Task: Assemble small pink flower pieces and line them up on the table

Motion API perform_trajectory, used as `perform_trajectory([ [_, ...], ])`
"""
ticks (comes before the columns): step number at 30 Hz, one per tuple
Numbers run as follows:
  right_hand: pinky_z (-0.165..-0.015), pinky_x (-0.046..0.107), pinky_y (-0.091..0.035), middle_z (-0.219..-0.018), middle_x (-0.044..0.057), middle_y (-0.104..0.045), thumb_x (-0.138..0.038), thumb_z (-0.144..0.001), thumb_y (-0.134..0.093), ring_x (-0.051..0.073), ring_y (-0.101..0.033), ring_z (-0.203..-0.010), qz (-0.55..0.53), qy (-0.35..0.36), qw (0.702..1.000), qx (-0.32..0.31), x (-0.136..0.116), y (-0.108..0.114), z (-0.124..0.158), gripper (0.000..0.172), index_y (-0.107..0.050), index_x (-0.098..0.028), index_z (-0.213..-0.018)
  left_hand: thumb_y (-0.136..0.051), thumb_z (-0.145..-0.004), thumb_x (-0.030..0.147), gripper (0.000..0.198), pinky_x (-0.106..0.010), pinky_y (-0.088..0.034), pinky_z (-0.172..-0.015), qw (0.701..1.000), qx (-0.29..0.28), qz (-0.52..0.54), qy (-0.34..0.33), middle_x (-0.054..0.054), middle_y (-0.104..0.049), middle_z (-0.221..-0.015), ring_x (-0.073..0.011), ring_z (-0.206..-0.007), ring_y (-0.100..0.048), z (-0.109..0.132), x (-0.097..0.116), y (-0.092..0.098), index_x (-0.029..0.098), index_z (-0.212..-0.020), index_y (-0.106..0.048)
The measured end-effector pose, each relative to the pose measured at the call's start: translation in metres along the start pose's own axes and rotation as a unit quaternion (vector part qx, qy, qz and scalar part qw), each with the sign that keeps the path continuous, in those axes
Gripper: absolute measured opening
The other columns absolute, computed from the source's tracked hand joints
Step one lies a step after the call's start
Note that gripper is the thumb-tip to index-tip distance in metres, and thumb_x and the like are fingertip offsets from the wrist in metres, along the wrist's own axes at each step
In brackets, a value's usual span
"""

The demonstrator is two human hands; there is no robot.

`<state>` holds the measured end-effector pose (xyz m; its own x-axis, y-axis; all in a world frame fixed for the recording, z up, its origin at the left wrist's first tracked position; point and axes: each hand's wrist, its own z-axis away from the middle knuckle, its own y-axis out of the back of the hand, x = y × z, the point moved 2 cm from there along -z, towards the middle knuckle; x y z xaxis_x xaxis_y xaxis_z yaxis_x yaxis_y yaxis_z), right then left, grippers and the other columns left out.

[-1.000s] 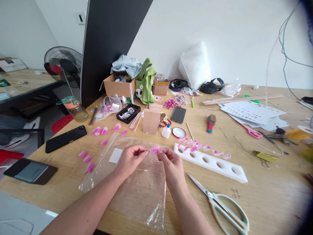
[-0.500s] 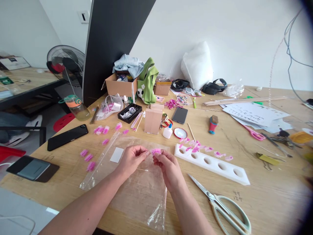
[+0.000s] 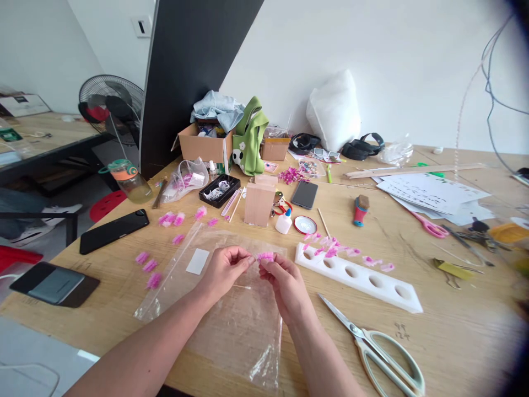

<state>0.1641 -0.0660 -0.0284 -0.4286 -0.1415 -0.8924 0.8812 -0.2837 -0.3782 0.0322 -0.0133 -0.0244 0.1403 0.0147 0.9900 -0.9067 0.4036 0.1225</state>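
Between the thumb and fingers of my right hand is a small pink frilly piece, held above a clear plastic bag. My left hand is closed in a pinch just left of that piece; whatever is in its fingertips is too small to make out. A thin cotton swab and a white card lie on the bag below. Similar pink tufts are scattered to the left. More pink pieces lie by a white foam block with round holes.
Large scissors lie at the right front, blades pointing toward the bag. A glue bottle, a red-rimmed lid and a wooden block stand ahead. Phones lie at left. Boxes and a green bag are behind.
Both hands stay almost where they were. The pink piece in my right hand has shifted very slightly to the right.
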Motion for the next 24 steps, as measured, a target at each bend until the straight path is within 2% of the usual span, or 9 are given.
perform_trajectory([
  [9, -0.063, 0.026, -0.035, -0.062, -0.001, -0.055, -0.031, -0.062, -0.071, 0.013, -0.045, -0.062, 0.009, 0.002, 1.0, 0.007, -0.0005, -0.0008, -0.0002, 0.017, -0.066, -0.016, -0.067, -0.063, -0.074, 0.037, 0.024, -0.021, -0.032, -0.052, 1.0, -0.001, -0.002, 0.003, 0.003, -0.05, -0.055, -0.009, -0.054, -0.042, 0.0003, 0.0034, -0.0008, 0.015, -0.065, -0.06],
  [19, -0.063, 0.026, -0.037, -0.064, 0.0, -0.056, -0.028, -0.065, -0.067, 0.014, -0.047, -0.064, -0.016, -0.001, 1.0, 0.002, 0.0002, 0.001, 0.0002, 0.011, -0.066, -0.017, -0.067, -0.064, -0.073, 0.038, 0.025, -0.021, -0.031, -0.05, 1.0, 0.002, 0.001, 0.003, 0.004, -0.049, -0.054, -0.0085, -0.052, -0.041, -0.0005, 0.0016, -0.0003, 0.015, -0.064, -0.06],
  [24, -0.063, 0.026, -0.037, -0.064, -0.001, -0.057, -0.031, -0.064, -0.07, 0.013, -0.047, -0.063, -0.003, -0.001, 1.0, 0.006, -0.0002, -0.0004, 0.0004, 0.015, -0.067, -0.017, -0.068, -0.064, -0.073, 0.038, 0.025, -0.021, -0.033, -0.051, 1.0, 0.001, 0.0, -0.001, 0.003, -0.051, -0.055, -0.0088, -0.053, -0.042, 0.0, 0.0037, -0.0018, 0.015, -0.064, -0.06],
])
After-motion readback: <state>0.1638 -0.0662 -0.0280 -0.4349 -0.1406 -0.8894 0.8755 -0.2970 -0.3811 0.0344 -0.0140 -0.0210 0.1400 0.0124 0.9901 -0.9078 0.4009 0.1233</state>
